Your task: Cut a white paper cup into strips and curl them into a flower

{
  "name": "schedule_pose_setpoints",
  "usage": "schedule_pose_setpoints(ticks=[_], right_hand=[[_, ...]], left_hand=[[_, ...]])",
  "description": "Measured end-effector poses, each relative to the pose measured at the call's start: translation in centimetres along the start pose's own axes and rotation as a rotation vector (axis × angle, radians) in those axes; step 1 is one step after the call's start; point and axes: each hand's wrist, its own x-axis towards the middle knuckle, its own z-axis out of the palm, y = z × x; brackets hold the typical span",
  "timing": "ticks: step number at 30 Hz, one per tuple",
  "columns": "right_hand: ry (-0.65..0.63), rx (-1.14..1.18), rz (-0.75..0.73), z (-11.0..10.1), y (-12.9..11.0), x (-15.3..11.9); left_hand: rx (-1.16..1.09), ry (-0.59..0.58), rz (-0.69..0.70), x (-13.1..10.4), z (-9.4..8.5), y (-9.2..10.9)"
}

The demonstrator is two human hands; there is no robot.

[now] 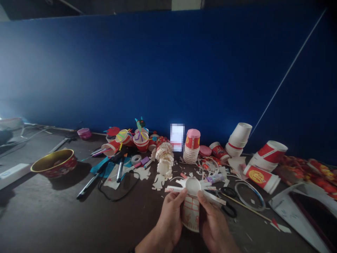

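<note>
Near the front middle of the table, a white paper cup (193, 186) is cut into strips that spread out around its round base. A wide panel (191, 212) with red drawn lines hangs down towards me. My left hand (171, 214) grips the cup's left side, thumb by the base. On the right side my right hand (213, 218) holds it the same way, thumb pressed near the base. Beyond my right hand lie black-handled scissors (229, 209), partly hidden. Just past the cup is a curled white paper-cup figure (164, 161) with layered cut edges.
Stacked paper cups (192, 154) stand near a lit, blurred screen (177, 137). More cups (268, 156) lean at the right. A red and gold bowl (54, 163), black pen (120, 170), tape roll (136, 160) and paper scraps lie leftward. A blue partition (158, 70) closes the back.
</note>
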Motion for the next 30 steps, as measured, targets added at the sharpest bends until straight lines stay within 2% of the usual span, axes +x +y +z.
schedule_pose_setpoints(ticks=[3,9,12,15,19,23,25,30], right_hand=[[-0.018,-0.035,0.011,-0.1,0.1,0.0],[0.073,-0.009,0.037,-0.1,0.3,0.2],[0.15,0.01,0.021,0.0,0.5,0.4],[0.186,0.009,-0.016,-0.1,0.5,0.5],[0.16,0.02,-0.016,0.2,0.2,0.2],[0.082,0.023,0.012,0.4,-0.2,-0.1],[0.041,0.004,-0.029,0.4,-0.3,-0.1],[0.036,-0.084,-0.149,-0.1,-0.2,0.4]], left_hand=[[0.001,-0.023,0.01,-0.1,-0.1,-0.2],[0.001,0.071,0.022,0.0,-0.4,-0.5],[-0.005,0.049,0.037,0.2,-0.5,-0.4],[0.007,-0.029,0.006,0.4,-0.5,-0.3],[0.076,-0.106,-0.014,0.2,-0.4,0.0],[0.107,-0.022,-0.006,0.3,-0.3,0.3],[0.101,0.007,-0.017,0.4,-0.2,0.5],[0.07,0.048,-0.035,0.6,-0.4,0.6]])
